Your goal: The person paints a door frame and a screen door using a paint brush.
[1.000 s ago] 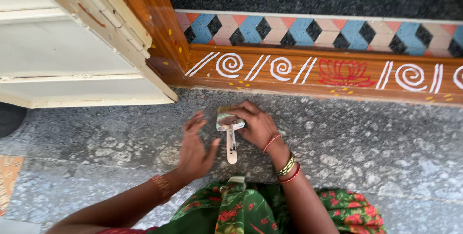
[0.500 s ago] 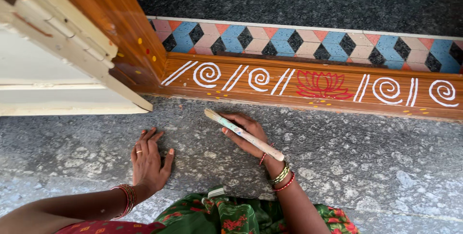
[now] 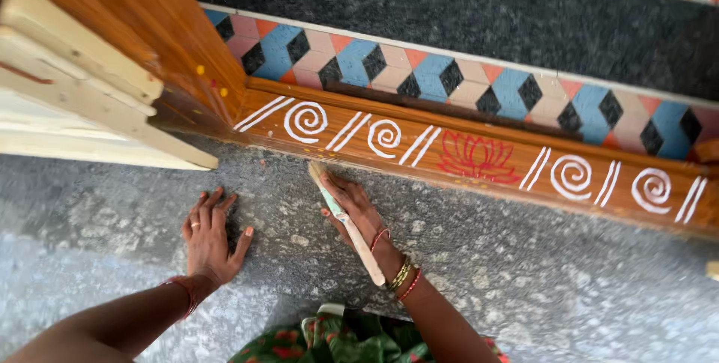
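Two hands | right hand (image 3: 358, 209) pinching paintbrush (image 3: 346, 221) | left hand (image 3: 208, 232) spread flat on stone floor (image 3: 524, 273) | risk: bristles smear painted threshold (image 3: 479, 155).

A speckled grey stone floor (image 3: 524, 273) meets a varnished wooden threshold (image 3: 464, 155) painted with white spirals and a red lotus (image 3: 478, 158), backed by a patterned tile strip (image 3: 419, 75), a cream door (image 3: 67, 101) at left.

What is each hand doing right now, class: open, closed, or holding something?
Left hand: open, flat on the stone floor, holding nothing.
Right hand: closed around a paintbrush, bristles near the painted wooden threshold.
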